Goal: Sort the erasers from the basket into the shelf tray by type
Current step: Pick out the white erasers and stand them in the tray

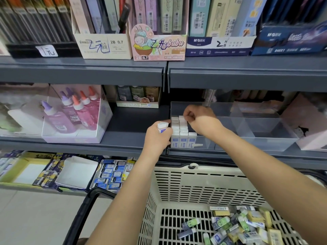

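Two hands work at the middle shelf (134, 124). The left hand (157, 138), just at 9 o'clock of the clear tray (265, 142), grips one eraser (162, 126) in curled fingers, so that its white end pokes up above a blue-printed sleeve. The right hand (200, 119) reaches over the tray from 3 o'clock. Its fingers are curled, with the tips at the rearmost blocks. I cannot tell whether they pinch one.

The stood erasers (184, 137) fill the tray's leftmost compartment, all upright and all of one type, white with a pale sleeve bearing blue print. They form two packed columns running front to back, and a single eraser at 3 o'clock of them starts a third column. Three sleeves face the front wall. The count further back is unclear.

At 6 o'clock sits one cream slotted basket (203, 184) with a black handle (83, 214). In its 4 o'clock corner lies a heap of loose erasers (244, 225), too jumbled to count, at least four kinds: green-and-white, plain yellow, blue-and-white, and dark grey sleeves.

At 9 o'clock on the shelf a clear box holds glue bottles (70, 110), some purple-capped, some orange-capped.
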